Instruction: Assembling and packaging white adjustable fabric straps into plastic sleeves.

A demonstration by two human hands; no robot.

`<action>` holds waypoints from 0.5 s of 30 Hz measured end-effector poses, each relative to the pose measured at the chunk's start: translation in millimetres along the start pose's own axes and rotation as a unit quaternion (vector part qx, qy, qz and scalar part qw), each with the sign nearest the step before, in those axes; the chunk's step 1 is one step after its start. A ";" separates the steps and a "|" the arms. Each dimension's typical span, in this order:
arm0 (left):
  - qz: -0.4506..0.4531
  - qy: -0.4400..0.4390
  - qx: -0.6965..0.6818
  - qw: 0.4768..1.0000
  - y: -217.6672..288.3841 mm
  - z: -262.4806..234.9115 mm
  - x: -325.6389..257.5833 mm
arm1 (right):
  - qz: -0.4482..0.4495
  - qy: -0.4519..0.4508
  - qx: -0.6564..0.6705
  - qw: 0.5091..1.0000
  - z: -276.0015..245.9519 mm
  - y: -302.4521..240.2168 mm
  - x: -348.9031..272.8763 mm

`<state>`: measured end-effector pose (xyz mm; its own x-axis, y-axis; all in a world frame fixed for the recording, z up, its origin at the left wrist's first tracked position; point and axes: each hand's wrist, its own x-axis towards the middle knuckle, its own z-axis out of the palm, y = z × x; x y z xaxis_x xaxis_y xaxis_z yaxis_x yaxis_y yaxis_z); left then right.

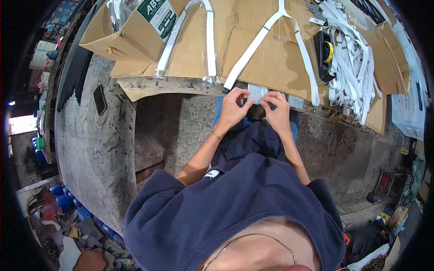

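At the bench edge, twelve o'clock of the person's lap:
Left hand (234,108): fingers curled, pinching the left end of the clear sleeve.
Clear sleeve (257,94): small flat plastic packet, held between both hands just below the cardboard sheet (271,58); probably light, limp and slick, best pinched at its edges.
Right hand (276,108): fingers bent, gripping the sleeve's right end.
White straps (253,49): lie flat at twelve o'clock; a loose heap at two o'clock.
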<state>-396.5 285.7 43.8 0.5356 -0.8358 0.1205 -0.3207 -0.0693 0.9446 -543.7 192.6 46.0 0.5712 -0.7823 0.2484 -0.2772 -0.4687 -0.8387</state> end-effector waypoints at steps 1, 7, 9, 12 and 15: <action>-0.061 0.019 -0.064 0.996 -6.7 2.4 -0.5 | -0.003 -0.002 -0.004 1.000 1.0 4.2 1.1; -0.228 0.085 -0.122 0.962 -30.3 25.7 -0.3 | 0.215 -0.004 0.210 0.954 -1.4 9.4 20.6; -0.220 0.073 -0.036 0.972 -30.2 30.6 3.9 | 0.202 -0.004 0.195 0.960 -2.0 7.2 27.4; -0.250 0.063 0.008 0.966 -24.6 29.1 14.0 | 0.150 0.052 0.147 0.976 0.1 8.7 31.8; -0.268 0.063 0.041 0.960 -16.3 27.1 22.5 | 0.146 0.053 0.161 0.975 0.9 11.2 31.8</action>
<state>-400.4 253.3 22.9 0.7291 -0.5959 -0.3365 -0.0295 -0.5186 0.8545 -528.0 162.8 44.1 0.4158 -0.9094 0.0111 -0.1498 -0.0805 -0.9854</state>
